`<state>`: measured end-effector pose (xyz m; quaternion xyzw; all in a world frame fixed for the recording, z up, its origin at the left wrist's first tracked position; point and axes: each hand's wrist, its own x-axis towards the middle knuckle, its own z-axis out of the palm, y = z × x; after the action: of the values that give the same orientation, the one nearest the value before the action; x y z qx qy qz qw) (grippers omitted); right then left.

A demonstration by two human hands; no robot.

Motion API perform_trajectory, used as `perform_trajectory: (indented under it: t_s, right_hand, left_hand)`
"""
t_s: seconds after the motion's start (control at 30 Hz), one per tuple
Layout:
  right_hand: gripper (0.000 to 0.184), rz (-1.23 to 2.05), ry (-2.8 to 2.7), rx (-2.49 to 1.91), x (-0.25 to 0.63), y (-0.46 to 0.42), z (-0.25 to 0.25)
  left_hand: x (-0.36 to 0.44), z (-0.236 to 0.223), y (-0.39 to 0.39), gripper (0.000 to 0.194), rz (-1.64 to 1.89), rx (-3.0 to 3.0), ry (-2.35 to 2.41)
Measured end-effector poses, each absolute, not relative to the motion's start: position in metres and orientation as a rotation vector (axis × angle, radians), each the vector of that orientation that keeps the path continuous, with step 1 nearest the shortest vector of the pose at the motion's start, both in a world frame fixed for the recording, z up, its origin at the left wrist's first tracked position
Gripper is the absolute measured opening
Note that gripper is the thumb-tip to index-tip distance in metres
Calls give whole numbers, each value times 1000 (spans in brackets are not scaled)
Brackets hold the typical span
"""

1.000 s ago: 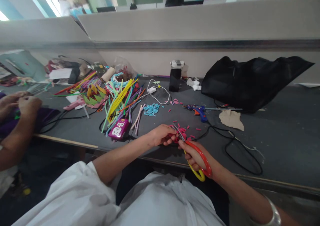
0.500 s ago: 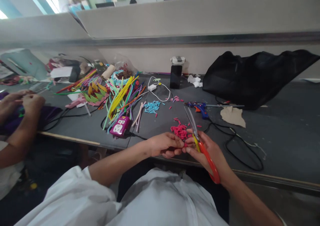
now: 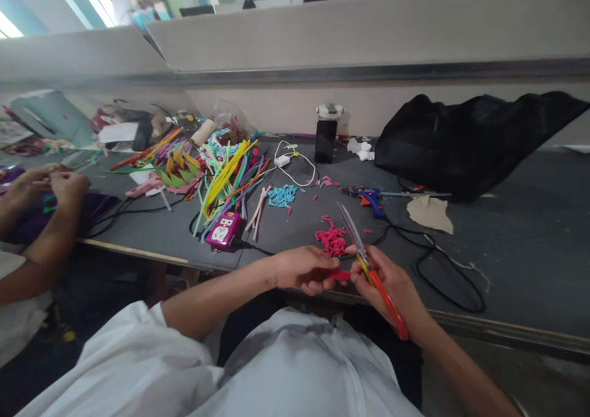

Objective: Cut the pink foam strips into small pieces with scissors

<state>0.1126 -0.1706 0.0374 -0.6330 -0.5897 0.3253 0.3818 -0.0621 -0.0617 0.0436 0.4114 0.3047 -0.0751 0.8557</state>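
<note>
Between your hands lies a pink strip (image 3: 340, 274), pinched by your left hand (image 3: 308, 269); your half-curled right hand (image 3: 391, 287) holds scissors (image 3: 375, 279), blades pointing away, fingertips at the strip's other end. A loose pinch could drop it; dipping blades could scatter the pink pieces (image 3: 332, 241) just beyond.

No readable lettering is showing.
The purple box (image 3: 225, 229) is bearing white-and-dark markings (image 3: 220, 233) on top, too small and blurred for making out any words or numbers.
</note>
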Motion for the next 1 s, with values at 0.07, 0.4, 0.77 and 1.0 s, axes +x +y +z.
perform_trajectory:
  t_s: [0.07,0.4,0.77,1.0]
  right_hand:
    - [34,793,-1513,-1635,116,-170,41]
    - [31,895,-1517,-1646,116,-166,57]
    - [35,844,-1599,-1677,118,-162,46]
    - [58,1263,-1087,-1677,110,-182,43]
  left_hand:
    - [-65,46,-60,42,-153,928,670]
    - [-59,52,-68,42,-138,1081,668]
    - [-62,46,-71,38,-151,1040,656]
    - [-68,55,-67,36,132,1104,769]
